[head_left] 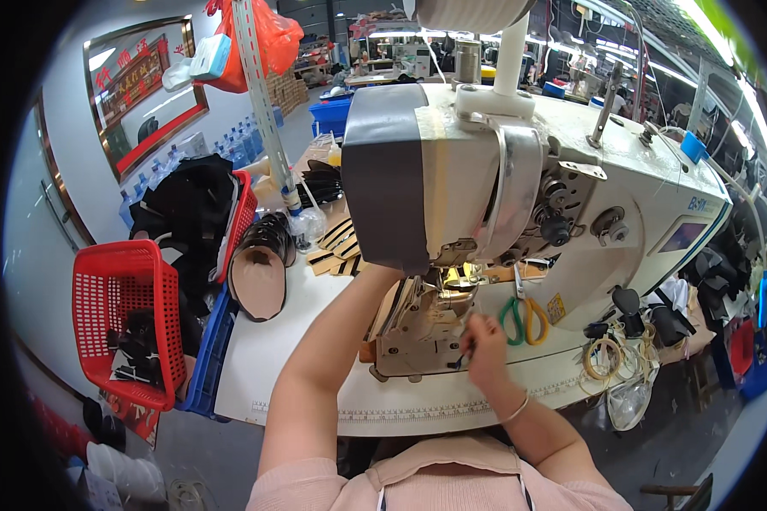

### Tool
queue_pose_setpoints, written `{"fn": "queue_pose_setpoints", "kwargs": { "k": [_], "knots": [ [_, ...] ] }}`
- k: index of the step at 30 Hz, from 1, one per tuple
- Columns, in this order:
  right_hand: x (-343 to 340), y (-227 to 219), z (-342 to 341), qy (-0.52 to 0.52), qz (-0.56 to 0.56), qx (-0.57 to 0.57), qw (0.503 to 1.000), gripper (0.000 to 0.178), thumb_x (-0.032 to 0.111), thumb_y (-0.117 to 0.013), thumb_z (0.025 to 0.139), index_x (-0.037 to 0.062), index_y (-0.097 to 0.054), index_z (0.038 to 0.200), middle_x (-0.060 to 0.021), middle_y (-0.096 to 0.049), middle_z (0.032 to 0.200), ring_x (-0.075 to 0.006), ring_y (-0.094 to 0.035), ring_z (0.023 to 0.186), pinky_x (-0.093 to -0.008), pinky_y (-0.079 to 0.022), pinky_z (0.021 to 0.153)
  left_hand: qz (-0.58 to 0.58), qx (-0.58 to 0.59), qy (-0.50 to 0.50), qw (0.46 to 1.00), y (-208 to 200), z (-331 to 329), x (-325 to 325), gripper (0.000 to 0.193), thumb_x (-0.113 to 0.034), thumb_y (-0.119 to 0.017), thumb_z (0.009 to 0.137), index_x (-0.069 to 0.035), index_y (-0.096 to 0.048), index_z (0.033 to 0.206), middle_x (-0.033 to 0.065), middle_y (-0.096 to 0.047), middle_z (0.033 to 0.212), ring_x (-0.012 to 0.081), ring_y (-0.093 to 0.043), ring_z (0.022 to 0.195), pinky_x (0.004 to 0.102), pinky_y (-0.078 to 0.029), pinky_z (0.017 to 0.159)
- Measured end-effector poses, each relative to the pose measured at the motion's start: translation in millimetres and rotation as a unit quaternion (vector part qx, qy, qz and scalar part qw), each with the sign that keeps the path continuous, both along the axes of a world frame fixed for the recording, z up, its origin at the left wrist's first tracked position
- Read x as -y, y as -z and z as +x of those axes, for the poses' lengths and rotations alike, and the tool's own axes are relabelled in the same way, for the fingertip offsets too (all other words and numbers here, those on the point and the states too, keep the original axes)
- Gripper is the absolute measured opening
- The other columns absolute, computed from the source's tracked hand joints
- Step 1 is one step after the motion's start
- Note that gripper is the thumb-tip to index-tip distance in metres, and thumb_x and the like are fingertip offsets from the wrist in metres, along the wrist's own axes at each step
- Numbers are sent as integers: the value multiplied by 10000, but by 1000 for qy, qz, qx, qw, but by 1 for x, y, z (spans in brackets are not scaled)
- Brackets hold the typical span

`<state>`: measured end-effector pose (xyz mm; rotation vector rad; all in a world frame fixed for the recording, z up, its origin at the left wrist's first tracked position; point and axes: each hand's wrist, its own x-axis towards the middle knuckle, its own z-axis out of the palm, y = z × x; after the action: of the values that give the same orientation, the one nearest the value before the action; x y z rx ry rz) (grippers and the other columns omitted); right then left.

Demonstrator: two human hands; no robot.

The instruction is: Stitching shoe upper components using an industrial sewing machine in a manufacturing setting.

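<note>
A large white sewing machine point(469, 170) with a dark grey cover stands in front of me. My left forearm reaches up to the machine head, which hides my left hand and its fingers. Beside the lit needle area and the metal bed point(422, 345), my right hand point(488, 347) is closed, fingers curled together. Something small and dark shows at its fingertips, too little to name. Right of that hand lie scissors point(521, 315) with one green and one yellow handle. Striped tan and black pieces point(338, 245) are spread on the table beyond my left forearm.
On the left stand a red plastic basket point(169, 319) with black scraps and a blue crate point(209, 358). A dark shoe point(260, 272) with a pale insole piece sits on the white table point(315, 419). Cord rolls and a plastic bag point(629, 400) hang at the right edge.
</note>
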<state>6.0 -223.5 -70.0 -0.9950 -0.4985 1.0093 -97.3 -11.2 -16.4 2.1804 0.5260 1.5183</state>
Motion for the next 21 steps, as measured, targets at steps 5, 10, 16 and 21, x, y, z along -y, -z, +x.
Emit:
{"fn": "queue_pose_setpoints", "kwargs": {
  "k": [5, 10, 16, 21],
  "knots": [
    [10, -21, -50, -30, 76, 330, 940, 214, 194, -628, 808, 5, -550, 873, -30, -579, 717, -110, -514, 609, -243, -421, 553, 96, -75, -18, 992, -1, 17, -24, 222, -147, -564, 831, -59, -592, 1033, 70, -605, 911, 225, -585, 843, 309, -455, 747],
    [9, -33, -56, -73, -15, 412, 908, 298, 177, -637, 794, 2, -560, 1022, -57, -593, 807, -136, -501, 656, -265, -427, 608, 194, -227, -63, 952, -49, -14, 27, 175, -186, -564, 825, -77, -622, 948, 82, -606, 843, 251, -589, 782, 338, -466, 678],
    [10, -13, -35, -78, 117, 356, 924, 192, 62, -626, 796, 4, -578, 972, -79, -566, 807, -148, -530, 711, -255, -430, 614, -213, -398, -46, 891, -86, -96, 111, 398, -372, -466, 896, -12, -632, 860, 115, -567, 579, 236, -535, 526, 348, -432, 552],
    [32, -56, 11, -311, 138, 260, 904, 169, -17, -589, 813, 7, -561, 978, -52, -571, 890, -84, -523, 786, -219, -433, 672, -561, -269, 378, 686, -46, -116, 132, 431, -374, -480, 909, -49, -488, 1193, -12, -530, 962, 90, -466, 865, 262, -398, 788]
  ]
}}
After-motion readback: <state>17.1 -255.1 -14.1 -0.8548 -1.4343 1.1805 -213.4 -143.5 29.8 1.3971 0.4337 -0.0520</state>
